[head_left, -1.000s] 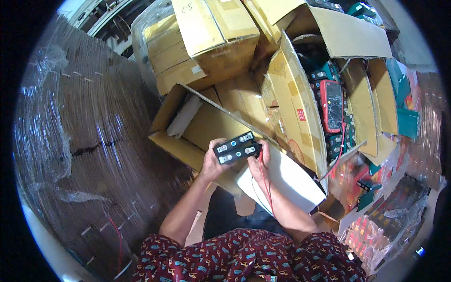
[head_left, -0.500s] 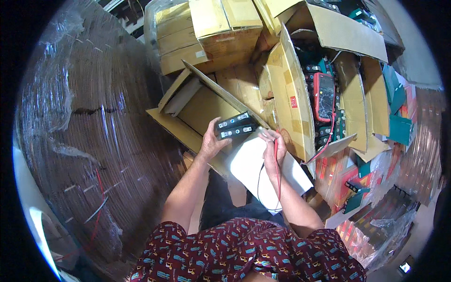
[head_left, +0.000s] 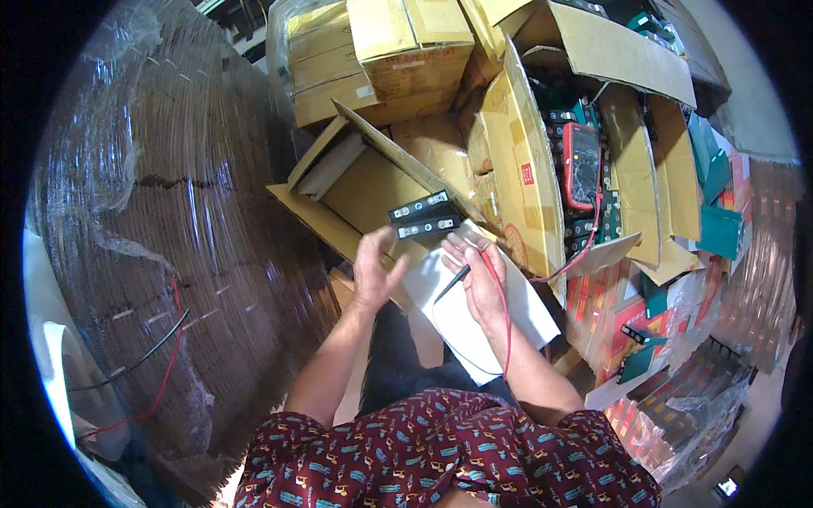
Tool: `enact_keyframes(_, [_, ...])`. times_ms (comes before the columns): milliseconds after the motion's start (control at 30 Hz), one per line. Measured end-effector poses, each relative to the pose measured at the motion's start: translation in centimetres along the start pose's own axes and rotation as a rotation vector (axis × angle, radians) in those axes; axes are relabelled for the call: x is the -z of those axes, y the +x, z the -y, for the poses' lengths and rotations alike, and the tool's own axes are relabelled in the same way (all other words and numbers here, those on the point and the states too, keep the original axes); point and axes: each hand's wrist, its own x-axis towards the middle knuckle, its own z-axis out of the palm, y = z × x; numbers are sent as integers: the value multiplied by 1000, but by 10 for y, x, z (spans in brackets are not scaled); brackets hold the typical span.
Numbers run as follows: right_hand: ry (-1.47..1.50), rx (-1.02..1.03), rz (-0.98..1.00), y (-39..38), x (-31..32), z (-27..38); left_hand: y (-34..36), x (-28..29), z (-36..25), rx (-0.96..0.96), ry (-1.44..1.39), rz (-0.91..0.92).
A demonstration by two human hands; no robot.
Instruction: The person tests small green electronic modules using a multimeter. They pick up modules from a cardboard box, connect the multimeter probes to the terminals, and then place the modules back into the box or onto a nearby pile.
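The left hand (head_left: pixel 375 269), grip spread and empty, hovers just beside two black cells (head_left: pixel 428 228) at the open carton (head_left: pixel 368 182). The right hand (head_left: pixel 485 284) points its fingers toward them; whether its grip clasps the black probe (head_left: pixel 453 284) is unclear.

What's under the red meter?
The meter appears to rest on dark cells packed in the open box. Some show beyond its top and bottom ends and along its right side; whatever lies directly beneath is covered.
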Motion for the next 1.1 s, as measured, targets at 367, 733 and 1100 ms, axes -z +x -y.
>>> enact_keyframes(367, [-561, 18, 147, -12, -6, -25, -30, 0, -65, 10, -298, -45])
enact_keyframes(733, [-651, 262, 17, 16, 33, -47, -25, -30, -21, 21, 22, -107])
enact_keyframes(1100, [-743, 330, 89, 28, 9, -54, -29, -19, -28, 102, -49, -101])
